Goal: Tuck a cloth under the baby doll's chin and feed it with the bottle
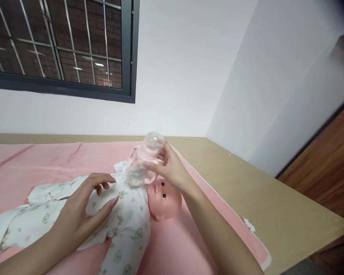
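Note:
A baby doll (165, 200) in a white suit with green prints lies on its back on a pink blanket (177, 244), its head toward the right. Above its chest and chin, my right hand (167, 162) grips a clear baby bottle (137, 173) with pink handles and a clear domed cap. The bottle is tilted, cap end up and away from me, and slightly blurred. Over the doll's belly hovers my left hand (93, 198), fingers curved and thumb apart, with nothing in it.
The blanket covers much of a wooden table (232, 179), which meets white walls at the back and right. A small white item (249, 224) lies by the blanket's right edge. A barred window (60, 46) is at upper left, brown wood panelling (323, 164) at right.

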The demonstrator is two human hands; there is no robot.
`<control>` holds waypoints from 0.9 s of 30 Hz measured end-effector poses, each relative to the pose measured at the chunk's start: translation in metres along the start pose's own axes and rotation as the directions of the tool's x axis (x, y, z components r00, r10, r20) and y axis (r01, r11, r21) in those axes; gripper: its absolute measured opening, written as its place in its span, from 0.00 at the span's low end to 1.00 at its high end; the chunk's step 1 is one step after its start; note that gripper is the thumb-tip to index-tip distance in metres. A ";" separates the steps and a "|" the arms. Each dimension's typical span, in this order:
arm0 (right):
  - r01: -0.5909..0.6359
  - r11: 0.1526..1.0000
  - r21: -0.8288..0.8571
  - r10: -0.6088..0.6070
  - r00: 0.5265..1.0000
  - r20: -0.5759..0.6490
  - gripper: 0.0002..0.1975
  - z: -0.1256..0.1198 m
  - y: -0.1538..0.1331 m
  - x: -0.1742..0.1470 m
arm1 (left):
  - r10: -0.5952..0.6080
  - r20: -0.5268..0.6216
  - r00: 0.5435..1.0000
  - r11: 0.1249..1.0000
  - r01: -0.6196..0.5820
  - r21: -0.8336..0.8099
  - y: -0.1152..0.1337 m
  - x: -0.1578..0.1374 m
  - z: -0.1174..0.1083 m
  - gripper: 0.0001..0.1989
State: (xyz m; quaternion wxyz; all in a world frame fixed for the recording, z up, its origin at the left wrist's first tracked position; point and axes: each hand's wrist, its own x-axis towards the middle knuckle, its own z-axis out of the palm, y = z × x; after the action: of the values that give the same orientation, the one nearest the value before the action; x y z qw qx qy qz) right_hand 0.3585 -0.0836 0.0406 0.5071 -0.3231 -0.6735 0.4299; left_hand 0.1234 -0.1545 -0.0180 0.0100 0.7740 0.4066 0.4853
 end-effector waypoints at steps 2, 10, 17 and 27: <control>-0.062 0.997 0.049 0.055 0.990 0.127 0.37 0.022 -0.008 -0.016 | 0.008 -0.016 1.000 0.999 -0.008 0.047 0.001 -0.002 -0.001 0.19; -0.157 0.984 0.086 0.135 0.965 0.227 0.38 0.060 -0.009 -0.043 | 0.014 -0.041 0.999 0.979 -0.005 0.206 -0.004 -0.006 -0.004 0.29; -0.106 0.976 0.191 0.068 0.978 0.200 0.32 0.052 -0.014 -0.039 | 0.005 -0.019 1.000 0.981 -0.001 0.193 -0.003 -0.001 -0.006 0.24; 0.004 0.969 -0.248 -0.102 0.918 -0.383 0.25 -0.062 0.056 0.036 | -0.354 -0.141 0.925 0.928 0.366 0.069 -0.038 0.029 -0.022 0.30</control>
State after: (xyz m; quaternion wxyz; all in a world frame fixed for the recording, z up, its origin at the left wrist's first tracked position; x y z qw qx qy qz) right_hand 0.4079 -0.0127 0.0119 0.6000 -0.4436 -0.6142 0.2569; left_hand 0.0887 -0.1189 -0.0001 0.0368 0.6535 0.5641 0.5034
